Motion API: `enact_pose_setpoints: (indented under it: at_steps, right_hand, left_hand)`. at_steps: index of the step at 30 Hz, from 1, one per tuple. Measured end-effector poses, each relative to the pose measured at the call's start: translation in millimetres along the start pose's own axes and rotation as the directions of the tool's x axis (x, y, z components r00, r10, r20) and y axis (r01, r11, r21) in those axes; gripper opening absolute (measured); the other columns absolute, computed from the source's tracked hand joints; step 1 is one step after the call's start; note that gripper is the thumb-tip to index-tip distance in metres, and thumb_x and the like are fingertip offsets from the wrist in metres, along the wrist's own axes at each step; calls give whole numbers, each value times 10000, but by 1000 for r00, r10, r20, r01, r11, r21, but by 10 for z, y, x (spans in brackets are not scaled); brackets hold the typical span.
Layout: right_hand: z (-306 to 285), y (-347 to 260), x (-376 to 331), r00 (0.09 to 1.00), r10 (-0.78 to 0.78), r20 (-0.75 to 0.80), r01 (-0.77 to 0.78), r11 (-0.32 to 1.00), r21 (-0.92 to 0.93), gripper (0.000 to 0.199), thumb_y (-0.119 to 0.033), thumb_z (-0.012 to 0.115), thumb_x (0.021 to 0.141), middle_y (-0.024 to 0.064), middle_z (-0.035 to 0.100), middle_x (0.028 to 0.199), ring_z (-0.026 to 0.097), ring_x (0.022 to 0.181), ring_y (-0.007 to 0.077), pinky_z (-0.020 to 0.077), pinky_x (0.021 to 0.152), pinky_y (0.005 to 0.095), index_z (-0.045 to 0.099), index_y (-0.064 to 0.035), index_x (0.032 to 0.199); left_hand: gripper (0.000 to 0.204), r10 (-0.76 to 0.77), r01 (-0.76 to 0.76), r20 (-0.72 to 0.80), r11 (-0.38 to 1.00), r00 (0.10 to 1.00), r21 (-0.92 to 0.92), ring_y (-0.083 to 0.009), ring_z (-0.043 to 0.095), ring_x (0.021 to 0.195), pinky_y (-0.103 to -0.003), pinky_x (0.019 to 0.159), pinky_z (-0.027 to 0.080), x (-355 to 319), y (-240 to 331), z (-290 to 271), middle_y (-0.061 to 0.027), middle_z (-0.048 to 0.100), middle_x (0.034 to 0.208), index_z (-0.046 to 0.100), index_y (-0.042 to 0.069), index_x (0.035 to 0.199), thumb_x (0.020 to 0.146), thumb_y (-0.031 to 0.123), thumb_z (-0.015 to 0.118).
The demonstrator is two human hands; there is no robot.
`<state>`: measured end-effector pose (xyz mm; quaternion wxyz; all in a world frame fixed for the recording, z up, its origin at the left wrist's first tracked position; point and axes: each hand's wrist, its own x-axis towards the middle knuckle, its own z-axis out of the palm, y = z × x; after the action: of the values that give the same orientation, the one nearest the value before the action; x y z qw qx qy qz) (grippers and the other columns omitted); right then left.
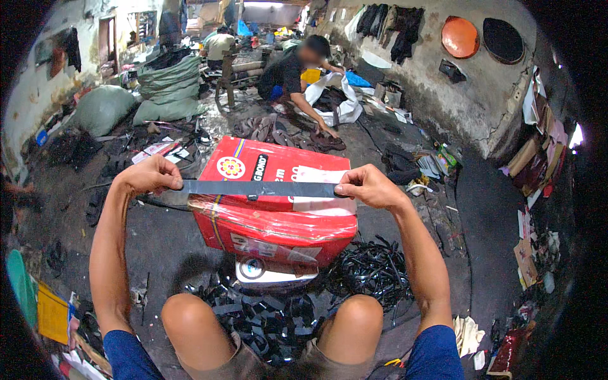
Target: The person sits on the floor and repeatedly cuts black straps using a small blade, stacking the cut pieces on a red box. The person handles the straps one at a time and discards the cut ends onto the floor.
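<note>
Head view: a long dark strip [259, 188] is held stretched flat and level just above the red tin [272, 209], probably so it stays taut and its whole length can be looked over. Its left end is pinched by the left hand [151, 174], fingers closed tight on it, and its right end is gripped the same way by the right hand [369, 187], fingers curled shut around the tip. The red tin is stood on the floor [158, 240] between the knees, likely used as a low work block. In front of the tin, toward the knees, a heap of black offcuts [253, 316] is piled, and a tangle of black loops [370, 269] is left to the tin's right. Well beyond the tin, another person [294, 69] is seen crouched over the floor.
</note>
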<state>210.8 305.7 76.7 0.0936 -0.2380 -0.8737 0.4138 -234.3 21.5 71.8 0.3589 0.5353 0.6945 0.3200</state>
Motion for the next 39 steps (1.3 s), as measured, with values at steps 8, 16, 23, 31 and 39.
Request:
enact_pose_setpoints:
  at_steps: [8, 16, 23, 31, 39]
  right_hand:
    - [280, -143, -82, 962, -6, -272, -94, 931, -352, 325, -270, 826, 783, 160, 752, 885, 734, 792, 279, 568, 767, 397, 762, -78, 1038]
    - [549, -200, -231, 874, -148, -464, -113, 866, -488, 314, -300, 841, 782, 137, 735, 918, 713, 847, 339, 555, 767, 441, 707, -113, 995]
    - [438, -109, -393, 833, -367, -414, 39, 786, -617, 210, -205, 795, 828, 80, 697, 897, 677, 765, 234, 538, 658, 350, 780, -77, 994]
    - [412, -64, -430, 876, -333, -348, 67, 800, -596, 195, -235, 766, 877, 108, 658, 1015, 702, 889, 320, 567, 816, 428, 792, -84, 996]
    - [346, -59, -393, 890, -226, -396, 50, 911, -409, 214, -180, 821, 814, 104, 605, 937, 637, 767, 234, 530, 712, 353, 805, -51, 984]
  left_hand:
    - [316, 587, 100, -587, 655, 557, 749, -402, 625, 1114, -474, 959, 514, 678, 449, 761, -226, 646, 1138, 715, 25, 1060, 769, 109, 804]
    - [313, 586, -591, -271, 804, 763, 74, -235, 714, 810, -362, 725, 578, 1356, 1165, 2558, -155, 712, 881, 684, -7, 1068, 816, 148, 787]
    - [178, 633, -644, -301, 761, 713, 73, -226, 697, 796, -362, 717, 559, 1357, 1125, 2685, -131, 681, 892, 731, -6, 974, 855, 123, 759]
    - [192, 682, -665, -252, 729, 687, 162, -252, 677, 828, -366, 752, 542, 1322, 1076, 2638, -119, 686, 917, 779, 24, 961, 806, 136, 801]
    - [183, 661, -671, -282, 737, 695, 73, -313, 706, 832, -414, 772, 556, 1445, 1070, 2648, -139, 719, 907, 786, 44, 917, 790, 176, 791]
